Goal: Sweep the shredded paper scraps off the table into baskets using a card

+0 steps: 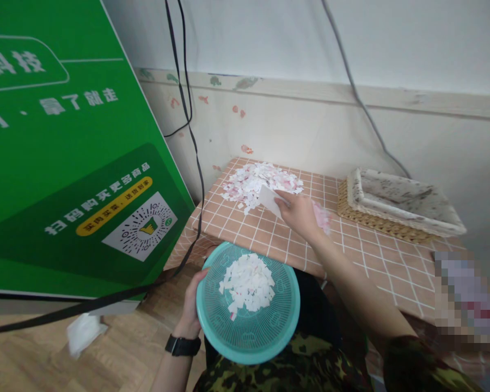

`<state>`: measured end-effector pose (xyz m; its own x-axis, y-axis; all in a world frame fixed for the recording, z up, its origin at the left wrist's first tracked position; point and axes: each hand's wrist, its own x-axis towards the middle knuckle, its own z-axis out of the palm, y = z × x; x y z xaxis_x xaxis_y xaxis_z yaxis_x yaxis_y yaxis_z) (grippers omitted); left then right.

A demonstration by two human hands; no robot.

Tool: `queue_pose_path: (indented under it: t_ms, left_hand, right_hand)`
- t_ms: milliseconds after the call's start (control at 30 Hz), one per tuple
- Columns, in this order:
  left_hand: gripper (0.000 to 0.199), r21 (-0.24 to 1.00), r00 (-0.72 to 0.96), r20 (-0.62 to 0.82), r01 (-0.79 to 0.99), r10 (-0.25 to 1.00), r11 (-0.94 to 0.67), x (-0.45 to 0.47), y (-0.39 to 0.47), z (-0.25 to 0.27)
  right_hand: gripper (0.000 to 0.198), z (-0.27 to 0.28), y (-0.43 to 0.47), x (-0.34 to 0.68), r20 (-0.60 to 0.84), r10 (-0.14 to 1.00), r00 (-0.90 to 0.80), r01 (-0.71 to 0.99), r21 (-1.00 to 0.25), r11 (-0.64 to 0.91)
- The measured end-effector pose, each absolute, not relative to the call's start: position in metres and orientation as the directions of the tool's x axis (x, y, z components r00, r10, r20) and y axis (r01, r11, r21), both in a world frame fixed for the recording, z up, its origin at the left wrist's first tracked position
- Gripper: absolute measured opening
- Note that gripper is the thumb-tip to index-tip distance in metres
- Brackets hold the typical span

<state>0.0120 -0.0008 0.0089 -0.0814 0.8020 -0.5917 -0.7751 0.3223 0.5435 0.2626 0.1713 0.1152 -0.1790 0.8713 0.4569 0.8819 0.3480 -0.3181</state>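
My left hand grips the left rim of a teal plastic colander, held just below the table's front edge. Small white paper scraps lie in a heap inside it. Over the table, my right hand pinches a flat white card between thumb and fingers. The card's far end reaches the near side of a wide pile of white and pinkish paper scraps. A smaller patch of pink scraps shows just right of my right hand, partly hidden by it.
A fabric-lined wicker basket stands on the checked tablecloth at the right. A green panel with printed text fills the left side. A black cable hangs in front of it. A white plastic bag lies on the floor.
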Motion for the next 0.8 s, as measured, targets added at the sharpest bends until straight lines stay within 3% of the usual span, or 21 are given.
queue_pose_path:
  t_ms: [433, 800]
  left_hand:
    - [0.014, 0.502, -0.051, -0.630, -0.788, 0.775, 0.356, 0.009, -0.002, 0.002]
    - [0.015, 0.527, -0.083, -0.641, -0.770, 0.763, 0.360, 0.012, -0.001, 0.000]
  right_hand:
    - [0.030, 0.135, 0.190, 0.276, 0.363, 0.888, -0.283, 0.800, -0.421, 0.428]
    - [0.028, 0.129, 0.213, 0.291, 0.329, 0.875, -0.355, 0.635, -0.602, 0.484]
